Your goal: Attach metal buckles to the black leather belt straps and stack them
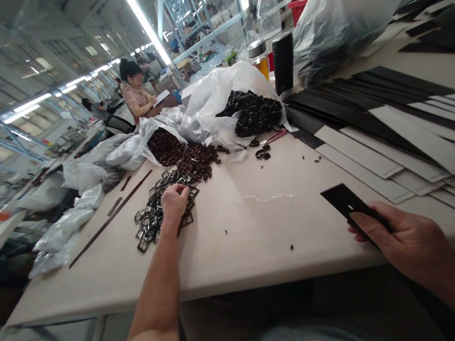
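Head view: table point(258, 223) spans the frame center. Stacked strips point(423, 140) cover the right side. Buckle pile point(149, 221) lies left of center. Right hand point(413, 238), lower right, grips a black strip point(341, 199). Left hand point(174, 202) is at the buckle pile; its grip cannot be determined.

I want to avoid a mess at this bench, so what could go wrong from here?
The metal buckles under the left hand lie tangled, so lifting one might drag others along.

The small brown pieces spill against that heap, so the two could get mixed.

The jar of amber liquid stands near the stacked strips; if knocked over, it might wet them, should its lid leak.
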Available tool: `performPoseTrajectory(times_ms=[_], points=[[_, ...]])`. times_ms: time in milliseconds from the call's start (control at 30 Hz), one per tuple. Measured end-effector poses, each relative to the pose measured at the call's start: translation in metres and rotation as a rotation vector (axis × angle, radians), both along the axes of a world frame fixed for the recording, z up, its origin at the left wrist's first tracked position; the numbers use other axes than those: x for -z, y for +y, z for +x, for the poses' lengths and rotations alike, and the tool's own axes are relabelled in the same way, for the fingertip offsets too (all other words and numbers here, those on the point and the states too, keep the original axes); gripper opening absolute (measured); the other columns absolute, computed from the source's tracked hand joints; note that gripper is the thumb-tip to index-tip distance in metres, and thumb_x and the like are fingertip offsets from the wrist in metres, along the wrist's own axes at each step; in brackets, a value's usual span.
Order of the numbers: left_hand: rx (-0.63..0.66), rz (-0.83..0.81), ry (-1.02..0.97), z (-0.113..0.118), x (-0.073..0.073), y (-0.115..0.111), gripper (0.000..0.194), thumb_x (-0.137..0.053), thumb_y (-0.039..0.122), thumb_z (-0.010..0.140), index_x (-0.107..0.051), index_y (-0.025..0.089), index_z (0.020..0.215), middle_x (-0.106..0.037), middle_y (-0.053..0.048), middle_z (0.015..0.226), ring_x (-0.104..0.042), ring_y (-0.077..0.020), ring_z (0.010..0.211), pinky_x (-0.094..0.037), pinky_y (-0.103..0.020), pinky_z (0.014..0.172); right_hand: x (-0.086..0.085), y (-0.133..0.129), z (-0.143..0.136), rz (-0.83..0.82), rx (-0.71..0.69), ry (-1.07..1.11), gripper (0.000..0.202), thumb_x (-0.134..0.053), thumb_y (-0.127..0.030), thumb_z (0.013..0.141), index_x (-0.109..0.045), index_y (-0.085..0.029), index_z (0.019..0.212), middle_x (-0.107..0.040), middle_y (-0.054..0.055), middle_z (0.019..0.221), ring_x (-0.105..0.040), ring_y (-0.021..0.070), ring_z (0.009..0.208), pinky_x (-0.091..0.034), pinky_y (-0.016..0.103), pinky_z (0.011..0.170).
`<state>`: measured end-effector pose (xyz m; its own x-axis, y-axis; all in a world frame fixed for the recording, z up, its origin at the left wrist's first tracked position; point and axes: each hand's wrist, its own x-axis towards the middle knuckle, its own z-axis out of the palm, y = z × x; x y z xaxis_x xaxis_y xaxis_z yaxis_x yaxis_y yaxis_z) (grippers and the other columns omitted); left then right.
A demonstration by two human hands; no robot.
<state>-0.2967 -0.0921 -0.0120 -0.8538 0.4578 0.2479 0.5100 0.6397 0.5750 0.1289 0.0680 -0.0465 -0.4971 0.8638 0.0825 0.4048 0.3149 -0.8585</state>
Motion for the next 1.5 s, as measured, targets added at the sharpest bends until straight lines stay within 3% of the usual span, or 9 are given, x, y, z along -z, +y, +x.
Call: performPoseTrajectory(times_ms=[200, 333, 533, 667, 800, 933, 1100, 1267, 1500], points=[[0.013, 0.412, -0.349, 0.018, -0.019, -0.004, 0.028, -0.062, 0.044, 0.079, -0.061, 0.017, 0.081, -0.071, -0.005, 0.078, -0.067, -0.0158, 0.072, -0.054, -0.030, 0.074, 0.008, 0.007, 0.001, 0.041, -0.043, 0.040, 0.035, -0.053, -0.056, 0.088, -0.068, -0.025, 0.082, -0.070, 0.002, 0.059, -0.067, 0.0247, 0.054, -0.051, 0.035, 0.058], [0.095, 0.580, -0.576, 0.061, -0.021, 0.003, 0.030, -0.069, 0.046, 0.077, -0.059, 0.018, 0.080, -0.072, -0.004, 0.079, -0.068, -0.0126, 0.068, -0.058, -0.028, 0.071, 0.006, 0.011, 0.002, 0.020, -0.095, 0.038, 0.036, -0.053, -0.056, 0.089, -0.068, -0.024, 0.082, -0.067, 0.000, 0.055, -0.065, 0.0225, 0.053, -0.049, 0.032, 0.054], [0.255, 0.766, -0.980, 0.130, -0.009, 0.015, 0.034, -0.088, 0.036, 0.063, -0.066, 0.016, 0.078, -0.073, -0.002, 0.073, -0.068, -0.0114, 0.061, -0.057, -0.023, 0.061, -0.014, -0.006, 0.003, -0.082, -0.187, 0.025, 0.036, -0.051, -0.048, 0.093, -0.067, -0.019, 0.079, -0.063, -0.001, 0.054, -0.060, 0.0166, 0.052, -0.044, 0.026, 0.052], [0.396, 0.701, -0.876, 0.164, -0.009, 0.020, 0.031, -0.089, 0.038, 0.063, -0.073, 0.016, 0.078, -0.074, -0.002, 0.071, -0.068, -0.0123, 0.061, -0.057, -0.025, 0.065, -0.022, -0.019, -0.002, -0.015, -0.228, 0.047, 0.033, -0.050, -0.042, 0.094, -0.064, -0.019, 0.075, -0.059, -0.002, 0.056, -0.057, 0.0145, 0.053, -0.041, 0.026, 0.054], [0.628, 0.519, -0.779, 0.189, -0.019, 0.017, 0.018, -0.084, 0.034, 0.072, -0.078, 0.018, 0.079, -0.071, -0.002, 0.075, -0.066, -0.0128, 0.065, -0.055, -0.025, 0.067, -0.022, -0.020, -0.013, -0.022, -0.259, 0.051, 0.025, -0.048, -0.035, 0.095, -0.064, -0.018, 0.086, -0.059, -0.002, 0.061, -0.057, 0.0138, 0.055, -0.041, 0.025, 0.057], [0.786, 0.375, -0.743, 0.203, -0.026, 0.017, 0.013, -0.080, 0.032, 0.078, -0.080, 0.019, 0.081, -0.068, -0.003, 0.075, -0.063, -0.0136, 0.067, -0.053, -0.025, 0.064, -0.020, -0.021, -0.024, -0.089, -0.428, 0.083, 0.022, -0.048, -0.029, 0.095, -0.066, -0.018, 0.093, -0.062, -0.001, 0.068, -0.058, 0.0139, 0.061, -0.042, 0.025, 0.060], [0.751, 0.358, -0.777, 0.203, -0.022, 0.021, 0.016, -0.080, 0.034, 0.078, -0.080, 0.019, 0.083, -0.066, -0.001, 0.070, -0.058, -0.0122, 0.065, -0.048, -0.023, 0.061, -0.020, -0.026, -0.023, -0.170, -0.643, 0.124, 0.020, -0.049, -0.021, 0.092, -0.068, -0.016, 0.090, -0.067, 0.001, 0.077, -0.058, 0.0125, 0.066, -0.043, 0.023, 0.063], [0.736, 0.285, -0.992, 0.202, -0.014, 0.025, 0.022, -0.080, 0.039, 0.077, -0.078, 0.018, 0.082, -0.064, 0.000, 0.065, -0.055, -0.0103, 0.062, -0.046, -0.022, 0.062, -0.021, -0.025, -0.018, -0.195, -0.770, 0.145, 0.021, -0.049, -0.020, 0.092, -0.069, -0.015, 0.087, -0.067, 0.001, 0.074, -0.058, 0.0125, 0.066, -0.043, 0.023, 0.065], [0.733, 0.111, -1.179, 0.217, -0.006, 0.034, 0.032, -0.083, 0.045, 0.069, -0.074, 0.015, 0.075, -0.067, -0.002, 0.067, -0.057, -0.0119, 0.060, -0.046, -0.023, 0.059, -0.015, -0.030, -0.020, -0.167, -0.784, 0.187, 0.016, -0.053, -0.015, 0.089, -0.067, -0.015, 0.081, -0.061, -0.002, 0.070, -0.053, 0.0112, 0.064, -0.040, 0.022, 0.061]])
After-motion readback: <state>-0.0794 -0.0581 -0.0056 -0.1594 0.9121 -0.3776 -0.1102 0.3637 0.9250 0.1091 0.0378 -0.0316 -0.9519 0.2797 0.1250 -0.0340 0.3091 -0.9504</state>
